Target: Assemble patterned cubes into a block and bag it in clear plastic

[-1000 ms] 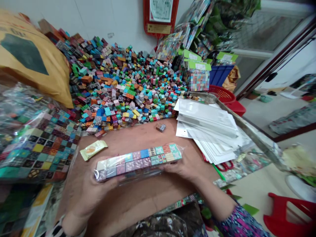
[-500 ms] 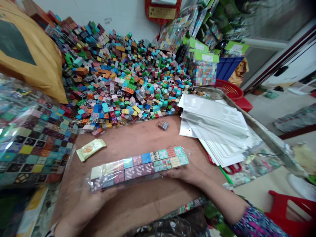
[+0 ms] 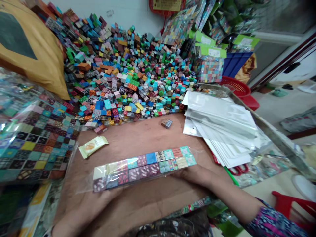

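A long row of patterned cubes in a clear plastic sleeve (image 3: 144, 167) lies across the middle of the brown board (image 3: 128, 138), tilted up slightly to the right. My left hand (image 3: 95, 204) is under the sleeve's left end, blurred, with its fingers along the lower edge. At the right end, my right hand (image 3: 194, 174) grips the lower edge, its fingertips partly hidden beneath the cubes. Loose plastic sticks out at both ends. Behind the row sit a small patterned block (image 3: 167, 123) and a yellow-green wrapped packet (image 3: 93, 146).
A big heap of small colourful blocks (image 3: 128, 79) rises against the wall. White sheets and clear sleeves (image 3: 222, 128) lie at the right, over red scissors (image 3: 240, 170) and a green tool (image 3: 231, 176). Bagged blocks (image 3: 37, 141) stand at the left, below a yellow sack (image 3: 37, 49).
The camera view has shifted, so most things appear slightly farther right. The sleeve stays between both hands, and more loose plastic shows at its left end.
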Motion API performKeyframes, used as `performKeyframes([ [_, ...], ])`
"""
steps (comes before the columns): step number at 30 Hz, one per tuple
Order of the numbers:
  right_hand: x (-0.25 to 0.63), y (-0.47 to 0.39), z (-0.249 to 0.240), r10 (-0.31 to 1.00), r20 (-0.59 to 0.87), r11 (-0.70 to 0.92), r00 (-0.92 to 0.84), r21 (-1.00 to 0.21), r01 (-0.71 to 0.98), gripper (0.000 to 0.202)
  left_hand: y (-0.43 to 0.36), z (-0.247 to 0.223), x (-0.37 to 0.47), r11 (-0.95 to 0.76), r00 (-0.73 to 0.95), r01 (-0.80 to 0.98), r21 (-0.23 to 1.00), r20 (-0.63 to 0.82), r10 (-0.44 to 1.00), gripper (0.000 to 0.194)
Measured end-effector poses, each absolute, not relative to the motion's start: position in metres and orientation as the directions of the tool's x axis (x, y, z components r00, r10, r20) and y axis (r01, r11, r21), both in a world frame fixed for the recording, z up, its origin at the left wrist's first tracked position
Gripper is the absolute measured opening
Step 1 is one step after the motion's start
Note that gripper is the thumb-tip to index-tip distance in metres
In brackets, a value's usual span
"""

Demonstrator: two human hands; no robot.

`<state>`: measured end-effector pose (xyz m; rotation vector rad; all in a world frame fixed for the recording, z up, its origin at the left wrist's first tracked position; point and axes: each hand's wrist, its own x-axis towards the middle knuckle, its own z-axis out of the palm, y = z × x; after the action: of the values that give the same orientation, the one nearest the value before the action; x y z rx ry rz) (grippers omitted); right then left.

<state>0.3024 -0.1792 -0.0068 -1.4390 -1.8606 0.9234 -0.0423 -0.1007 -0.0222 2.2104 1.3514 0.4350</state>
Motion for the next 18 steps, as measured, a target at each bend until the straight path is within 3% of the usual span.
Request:
performKeyframes([
  [4,0.307,-0.185,-0.015,0.964,0.077,0.231,-0.253,-0.711,0.665,0.039,-0.104,-0.039,-0.051,-0.38,0.444,0.708,0.595,0.043,0.895,0.051],
  [11,0.295,-0.187,-0.017,0.965,0.16,0.256,-0.207,-0.739,0.623,0.031,-0.11,-0.053,-0.068,-0.409,0.474,0.748,0.523,0.011,0.88,0.048],
  [15,0.292,-0.186,-0.017,0.973,0.149,0.223,-0.175,-0.792,0.568,0.03,-0.109,-0.031,-0.051,-0.336,0.461,0.668,0.664,-0.015,0.887,0.043],
  [18,0.291,-0.189,-0.011,0.989,0.068,0.123,-0.132,-0.869,0.478,0.044,-0.106,-0.013,-0.035,-0.207,0.497,0.572,0.794,-0.135,0.857,0.034],
])
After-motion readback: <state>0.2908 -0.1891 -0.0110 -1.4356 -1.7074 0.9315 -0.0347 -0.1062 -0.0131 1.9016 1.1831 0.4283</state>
